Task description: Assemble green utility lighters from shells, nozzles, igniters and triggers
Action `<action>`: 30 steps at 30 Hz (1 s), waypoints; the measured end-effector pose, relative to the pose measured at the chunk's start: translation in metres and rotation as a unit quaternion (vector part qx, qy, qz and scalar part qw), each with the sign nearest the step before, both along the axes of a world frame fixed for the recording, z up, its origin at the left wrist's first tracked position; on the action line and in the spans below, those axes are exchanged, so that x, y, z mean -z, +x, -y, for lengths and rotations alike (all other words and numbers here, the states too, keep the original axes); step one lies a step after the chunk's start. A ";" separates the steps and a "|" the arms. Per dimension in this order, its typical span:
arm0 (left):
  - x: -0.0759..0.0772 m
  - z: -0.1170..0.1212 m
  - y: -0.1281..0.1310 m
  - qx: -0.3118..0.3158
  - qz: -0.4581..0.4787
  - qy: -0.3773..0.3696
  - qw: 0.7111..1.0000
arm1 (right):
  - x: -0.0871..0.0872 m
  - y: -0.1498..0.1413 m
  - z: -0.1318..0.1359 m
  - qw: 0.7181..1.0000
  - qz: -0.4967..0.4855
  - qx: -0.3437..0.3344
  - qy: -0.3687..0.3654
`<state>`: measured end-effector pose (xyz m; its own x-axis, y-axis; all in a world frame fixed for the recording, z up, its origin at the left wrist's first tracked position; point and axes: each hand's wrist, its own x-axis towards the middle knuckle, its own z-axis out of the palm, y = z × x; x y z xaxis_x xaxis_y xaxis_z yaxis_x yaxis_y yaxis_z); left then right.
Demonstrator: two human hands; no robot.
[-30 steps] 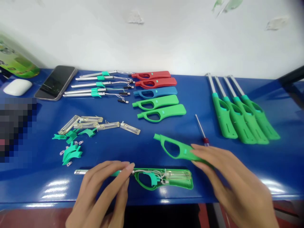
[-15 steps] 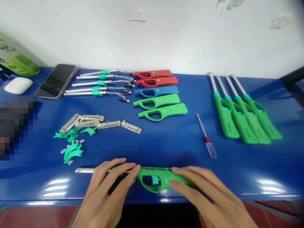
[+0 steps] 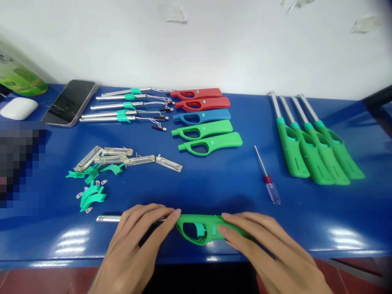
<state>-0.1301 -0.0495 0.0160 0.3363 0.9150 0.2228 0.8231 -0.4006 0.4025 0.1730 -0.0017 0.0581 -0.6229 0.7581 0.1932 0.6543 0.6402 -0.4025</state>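
A green lighter (image 3: 199,228) lies near the front edge of the blue table (image 3: 321,212), its metal tube (image 3: 107,219) pointing left. Its green cover half sits on top of the body, and a teal trigger shows in the handle opening. My left hand (image 3: 137,245) lies flat over the tube, fingertips touching the front of the green handle. My right hand (image 3: 263,249) presses down with flat fingers on the rear of the handle. Neither hand grips anything.
Several finished green lighters (image 3: 312,147) lie at the right, a small screwdriver (image 3: 268,179) beside them. Red, blue and green handle shells (image 3: 205,122), metal tubes with wires (image 3: 122,108), clear fuel tanks (image 3: 122,157) and teal triggers (image 3: 92,196) lie behind. A phone (image 3: 70,102) is at the back left.
My right hand carried the loose green cover from the table onto the open lighter body and now presses it down. My left hand stayed on the tube.
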 end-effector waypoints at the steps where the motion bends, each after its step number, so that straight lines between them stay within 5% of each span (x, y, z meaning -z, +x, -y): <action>1: -0.001 0.000 0.000 -0.002 0.004 0.002 1.000 | 0.000 0.000 0.000 1.000 -0.002 -0.002 -0.002; 22: -0.004 0.001 0.001 -0.014 0.028 -0.006 0.999 | 0.009 0.006 -0.010 0.999 -0.002 -0.054 0.001; 30: 0.000 0.007 -0.004 -0.034 -0.001 -0.018 0.999 | 0.022 0.010 -0.001 0.997 -0.062 0.042 0.020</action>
